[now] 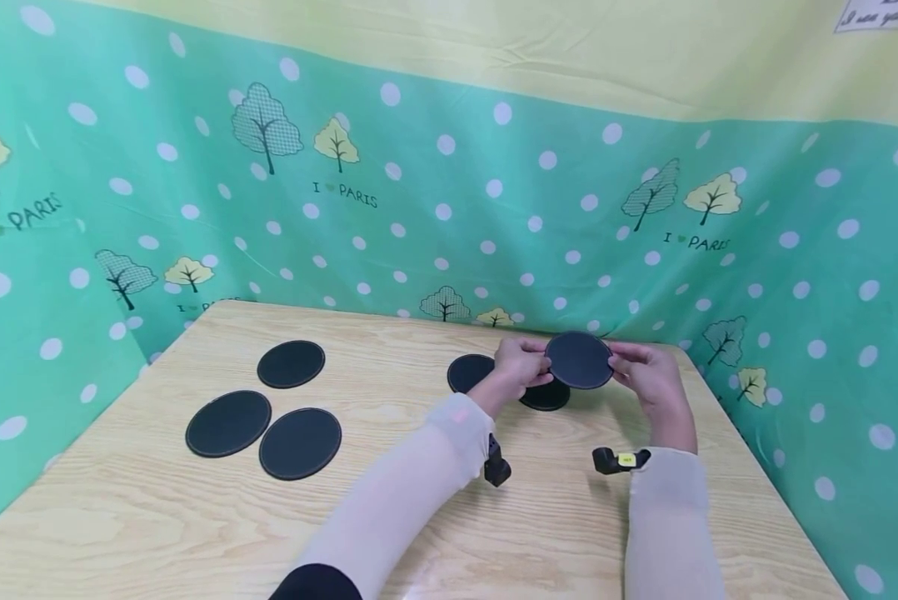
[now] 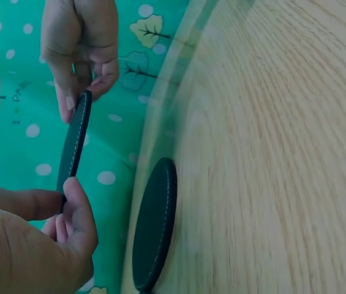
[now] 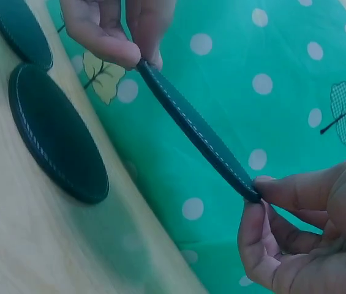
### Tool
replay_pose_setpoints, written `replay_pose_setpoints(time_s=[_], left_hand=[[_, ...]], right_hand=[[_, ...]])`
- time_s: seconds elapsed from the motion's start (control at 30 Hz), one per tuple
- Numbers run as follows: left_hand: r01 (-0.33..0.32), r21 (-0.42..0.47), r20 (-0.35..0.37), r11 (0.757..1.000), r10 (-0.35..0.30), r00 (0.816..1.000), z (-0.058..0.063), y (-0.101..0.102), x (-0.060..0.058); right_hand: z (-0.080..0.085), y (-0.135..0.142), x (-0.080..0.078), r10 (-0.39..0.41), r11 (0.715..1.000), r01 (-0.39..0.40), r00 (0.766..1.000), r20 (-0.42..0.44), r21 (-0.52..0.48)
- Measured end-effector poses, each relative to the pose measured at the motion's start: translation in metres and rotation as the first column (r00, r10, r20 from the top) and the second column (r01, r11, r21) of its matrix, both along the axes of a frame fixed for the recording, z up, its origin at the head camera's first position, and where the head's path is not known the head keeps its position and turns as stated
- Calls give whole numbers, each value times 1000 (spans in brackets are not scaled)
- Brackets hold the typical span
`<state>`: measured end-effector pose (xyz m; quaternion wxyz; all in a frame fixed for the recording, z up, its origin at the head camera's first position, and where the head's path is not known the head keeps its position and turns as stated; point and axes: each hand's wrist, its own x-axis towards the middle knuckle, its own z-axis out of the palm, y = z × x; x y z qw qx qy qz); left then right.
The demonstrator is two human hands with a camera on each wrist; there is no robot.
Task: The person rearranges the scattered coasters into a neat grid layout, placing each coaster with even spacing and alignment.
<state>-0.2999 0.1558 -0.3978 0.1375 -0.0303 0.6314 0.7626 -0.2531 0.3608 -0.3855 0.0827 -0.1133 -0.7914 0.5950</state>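
A round black coaster [image 1: 580, 360] with pale stitching round its rim is held up above the far right of the table. My left hand [image 1: 520, 367] pinches its left edge between thumb and fingers. On the opposite edge, my right hand [image 1: 650, 377] pinches it the same way. In the right wrist view the raised coaster [image 3: 200, 131] appears nearly edge-on between both hands. Below it on the wood lies another black coaster [image 1: 545, 395], partly covered by the raised one. Just left of that, a further coaster [image 1: 469, 372] is partly hidden behind my left hand.
On the left side of the wooden table [image 1: 157, 517] lie three more black coasters, one farther back [image 1: 291, 364], one at the left [image 1: 228, 423] and one nearer [image 1: 301, 443]. A green dotted curtain [image 1: 419, 242] hangs along the table's back and sides.
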Motion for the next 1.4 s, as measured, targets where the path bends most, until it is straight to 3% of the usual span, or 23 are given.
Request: replay_pose_setpoints(time_s=[0.5,0.83,1.13,1.4], left_hand=[[-34,-147,50,989,42,998,-7,34,3],[-3,-217,33,976,10,999,-14,45,0],[3,-335,-12,942,-8,1000,-17,55,-3],[-5,-468,-20,884,-6,1000,-17,61,-2]], right_hand=[[-11,20,9,-3,989,-10,996,87,148],[-14,29,12,-24,987,-3,987,159,162],[-18,33,11,-38,984,1,978,205,177],[-25,35,12,-71,974,22,974,216,224]])
